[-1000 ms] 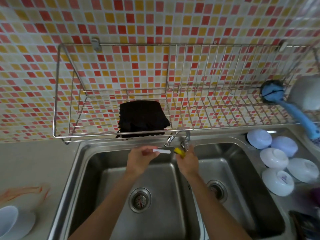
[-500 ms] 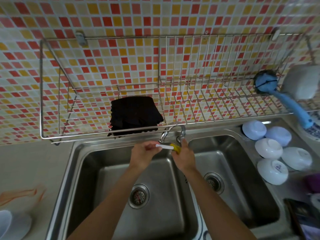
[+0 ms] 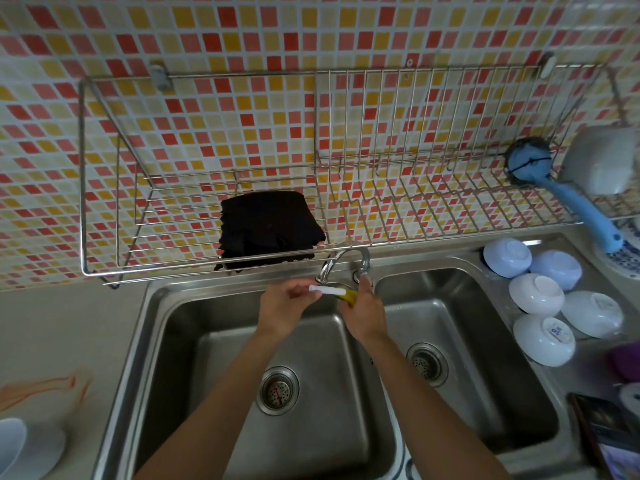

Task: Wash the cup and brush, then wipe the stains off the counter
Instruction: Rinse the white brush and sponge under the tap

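Over the left sink basin (image 3: 207, 341), my left hand (image 3: 285, 308) pinches the white handle of a small brush (image 3: 327, 289). Its yellow head sits inside the fingers of my right hand (image 3: 363, 315), which curl round it. Both hands are right under the faucet spout (image 3: 341, 261). Orange stains (image 3: 45, 386) streak the counter at the left. A white cup (image 3: 12, 445) stands at the bottom left corner, partly cut off.
A black folded cloth (image 3: 270, 225) lies on the wire rack (image 3: 415, 188) on the tiled wall. A blue long-handled brush (image 3: 568, 199) rests on the rack's right end. Several upturned white bowls (image 3: 538, 294) sit right of the sink. A phone (image 3: 609, 438) lies bottom right.
The view has tilted slightly upward. Both hands stay under the faucet holding the brush, with only small shifts.
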`<move>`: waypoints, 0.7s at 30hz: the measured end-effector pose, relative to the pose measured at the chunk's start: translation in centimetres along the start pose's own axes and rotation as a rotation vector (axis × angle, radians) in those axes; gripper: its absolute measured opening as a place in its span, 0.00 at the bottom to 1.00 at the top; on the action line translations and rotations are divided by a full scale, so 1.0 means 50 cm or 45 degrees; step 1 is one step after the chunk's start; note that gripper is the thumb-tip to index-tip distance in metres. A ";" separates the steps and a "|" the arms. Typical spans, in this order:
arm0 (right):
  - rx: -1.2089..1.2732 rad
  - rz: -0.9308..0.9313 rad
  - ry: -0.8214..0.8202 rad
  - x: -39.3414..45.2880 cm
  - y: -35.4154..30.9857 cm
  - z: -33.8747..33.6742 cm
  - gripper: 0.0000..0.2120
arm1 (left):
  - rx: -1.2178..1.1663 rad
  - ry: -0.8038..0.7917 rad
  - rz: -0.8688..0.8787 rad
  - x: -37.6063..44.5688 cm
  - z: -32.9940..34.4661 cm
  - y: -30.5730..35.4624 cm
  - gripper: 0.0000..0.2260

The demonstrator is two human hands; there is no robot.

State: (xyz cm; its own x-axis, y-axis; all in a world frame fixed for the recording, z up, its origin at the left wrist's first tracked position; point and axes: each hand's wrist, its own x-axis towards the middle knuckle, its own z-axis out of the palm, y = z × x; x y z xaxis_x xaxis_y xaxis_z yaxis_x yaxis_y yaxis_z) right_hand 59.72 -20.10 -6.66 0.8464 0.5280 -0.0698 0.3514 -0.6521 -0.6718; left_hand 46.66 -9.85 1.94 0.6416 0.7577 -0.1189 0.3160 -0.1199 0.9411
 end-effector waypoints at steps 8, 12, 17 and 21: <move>0.230 -0.013 0.138 -0.025 0.011 -0.021 0.25 | 0.055 -0.028 0.063 -0.008 0.011 0.021 0.04; 0.726 0.254 0.114 -0.056 -0.012 -0.043 0.18 | 0.048 -0.049 0.141 -0.026 -0.001 0.024 0.06; 1.480 0.700 -0.397 -0.076 -0.054 -0.037 0.14 | 0.107 0.045 0.111 -0.047 -0.069 -0.005 0.10; 1.496 0.601 -0.612 -0.092 -0.089 -0.036 0.11 | 0.096 0.153 0.056 -0.060 -0.138 -0.031 0.09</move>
State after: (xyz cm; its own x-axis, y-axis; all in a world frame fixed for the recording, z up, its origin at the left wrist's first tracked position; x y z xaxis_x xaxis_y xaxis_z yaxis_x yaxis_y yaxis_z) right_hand 55.00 -20.61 -2.04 0.4826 0.6791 -0.5530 -0.6828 -0.1037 -0.7232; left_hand 39.42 -7.49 3.04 0.5689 0.8217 -0.0354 0.3443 -0.1989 0.9175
